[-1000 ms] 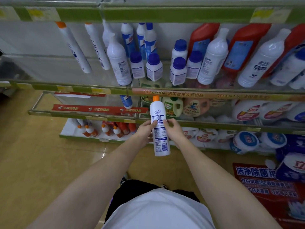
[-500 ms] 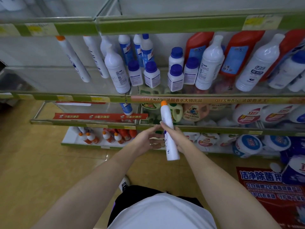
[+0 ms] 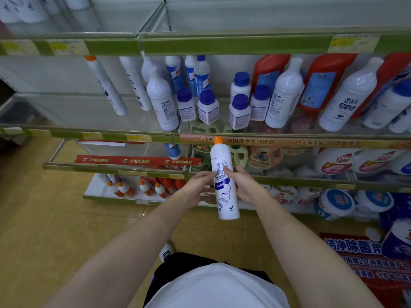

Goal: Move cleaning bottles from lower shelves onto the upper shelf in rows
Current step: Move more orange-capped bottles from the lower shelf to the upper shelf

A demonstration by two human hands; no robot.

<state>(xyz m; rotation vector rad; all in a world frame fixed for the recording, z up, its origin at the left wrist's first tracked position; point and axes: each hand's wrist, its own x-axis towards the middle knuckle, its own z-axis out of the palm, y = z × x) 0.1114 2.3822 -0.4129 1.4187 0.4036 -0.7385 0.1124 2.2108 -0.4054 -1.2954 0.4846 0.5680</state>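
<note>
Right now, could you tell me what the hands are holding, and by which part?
A white bottle with an orange cap, gripped around the middle of its body: right hand on one side, left hand on the other.

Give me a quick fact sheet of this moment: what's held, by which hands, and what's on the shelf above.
held item: white bottle with orange cap, upright, label facing the camera
right hand: grips the bottle's side
left hand: fingers on the bottle's other side
shelf above: white bottles, blue-capped jars, red bottles
matching bottle on that shelf: far left, orange cap
</note>
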